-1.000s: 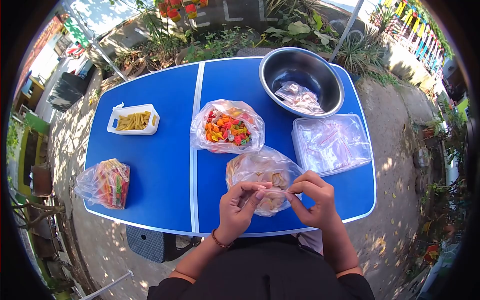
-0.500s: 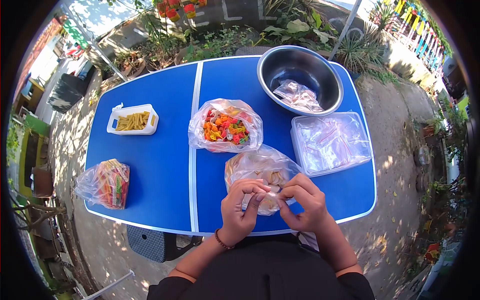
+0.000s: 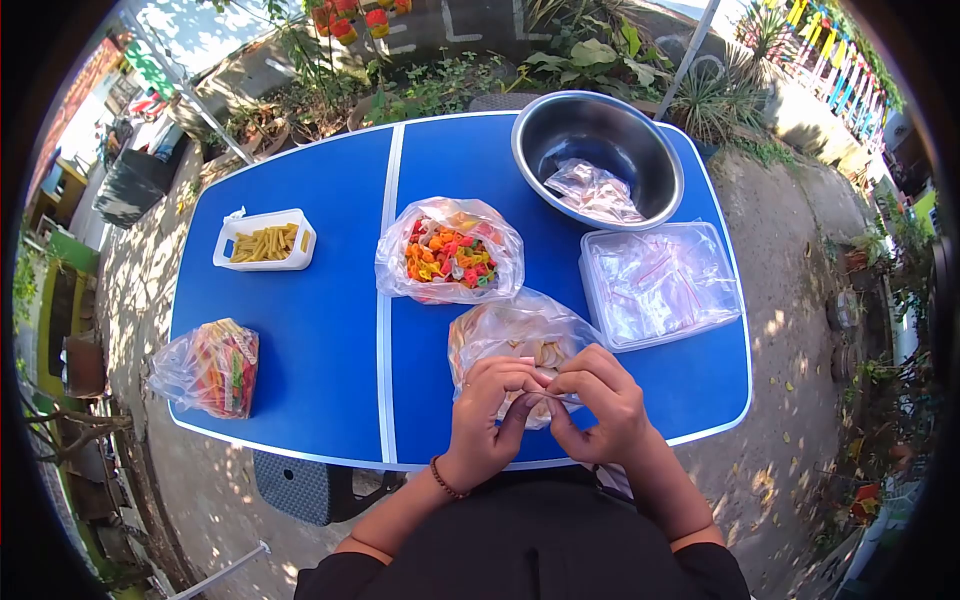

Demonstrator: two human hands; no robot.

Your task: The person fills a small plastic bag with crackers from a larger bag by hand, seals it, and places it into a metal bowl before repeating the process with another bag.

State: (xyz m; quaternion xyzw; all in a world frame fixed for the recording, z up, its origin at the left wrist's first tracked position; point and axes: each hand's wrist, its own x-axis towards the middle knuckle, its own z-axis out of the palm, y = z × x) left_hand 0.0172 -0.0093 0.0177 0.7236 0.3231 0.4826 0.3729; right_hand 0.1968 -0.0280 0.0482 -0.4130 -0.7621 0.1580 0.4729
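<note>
Right over the large bag of pale pieces, left hand and right hand pinch a small plastic bag, nearly all hidden, its contents impossible to make out!

The person's two bare hands meet in front of the torso, fingertips close together. The left hand reaches in from the lower left, its fingers bent and laid over toward the right, the thumb tip raised close to them in a pinch. The right hand mirrors it, knuckles uppermost, fingers curled inward and thumb pressed up beneath them. A bracelet of small round brown beads circles the left wrist; the right wrist is bare. Both forearms slant inward from short black fabric sleeves, elbows set wide apart, low on either side of the torso.
</note>
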